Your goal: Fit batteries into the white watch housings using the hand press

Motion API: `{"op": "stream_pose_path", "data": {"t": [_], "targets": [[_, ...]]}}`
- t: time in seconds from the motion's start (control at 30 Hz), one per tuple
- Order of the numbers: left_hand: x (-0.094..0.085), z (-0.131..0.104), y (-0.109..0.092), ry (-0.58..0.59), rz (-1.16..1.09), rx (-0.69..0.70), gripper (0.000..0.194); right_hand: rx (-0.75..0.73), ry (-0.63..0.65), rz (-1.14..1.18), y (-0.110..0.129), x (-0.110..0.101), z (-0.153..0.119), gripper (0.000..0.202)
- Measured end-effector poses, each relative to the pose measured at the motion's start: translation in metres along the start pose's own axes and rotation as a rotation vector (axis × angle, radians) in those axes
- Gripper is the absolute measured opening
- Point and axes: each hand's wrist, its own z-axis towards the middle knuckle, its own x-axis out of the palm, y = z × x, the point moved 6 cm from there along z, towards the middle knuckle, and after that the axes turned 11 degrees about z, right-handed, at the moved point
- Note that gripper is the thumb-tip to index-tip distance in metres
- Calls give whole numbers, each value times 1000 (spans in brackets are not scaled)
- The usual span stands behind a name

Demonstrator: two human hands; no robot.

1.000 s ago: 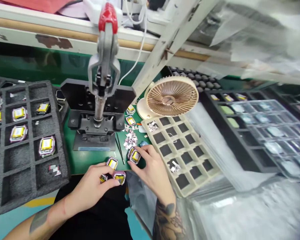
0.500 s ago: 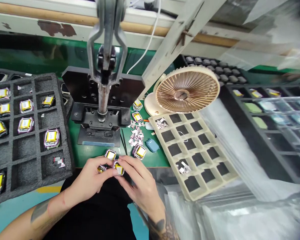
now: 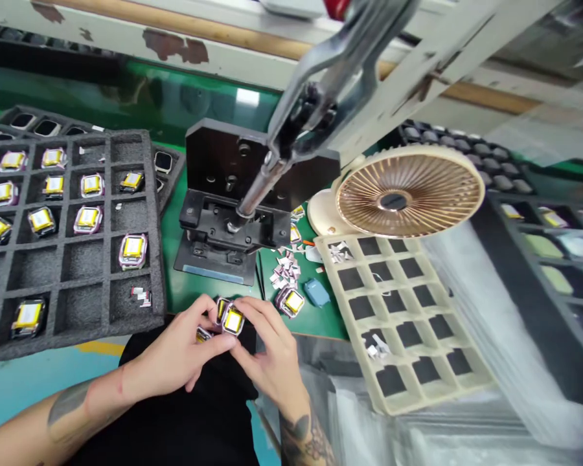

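Note:
Above my lap, close to the bench edge, my left hand (image 3: 187, 346) is closed around small watch housings with yellow batteries. One watch housing (image 3: 233, 320) faces up, pinched between the left thumb and the fingers of my right hand (image 3: 269, 346). Behind it a second housing (image 3: 220, 309) shows partly, and a third housing (image 3: 204, 334) peeks out under the left fingers. Just past the right fingertips, another watch housing (image 3: 290, 301) lies on the green bench. A heap of small pale pieces (image 3: 285, 269) is beside it, with a blue block-shaped item (image 3: 317, 292) to the right.
A lever press (image 3: 233, 223) stands ahead of my hands. To the left is a grey foam tray (image 3: 82, 262) holding several battery housings. On the right are a beige compartment tray (image 3: 369, 336), a fan (image 3: 411, 191) and a dark tray (image 3: 525, 291) partly under plastic.
The view has swung left, so the bench items appear farther right. Between my hands, the front housing has been turned and now overlaps the one behind it.

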Motion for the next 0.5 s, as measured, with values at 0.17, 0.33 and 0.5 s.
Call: {"op": "stream_pose_path", "data": {"t": [0.17, 0.33, 0.5], "targets": [[4, 0, 6, 16, 12, -60, 41, 12, 9, -8, -6, 3, 0, 47], [-8, -8, 12, -202, 167, 11, 33, 3, 64, -95, -7, 3, -3, 51], [-7, -22, -9, -286, 577, 284, 9, -38, 91, -261, -5, 4, -1, 58]]}}
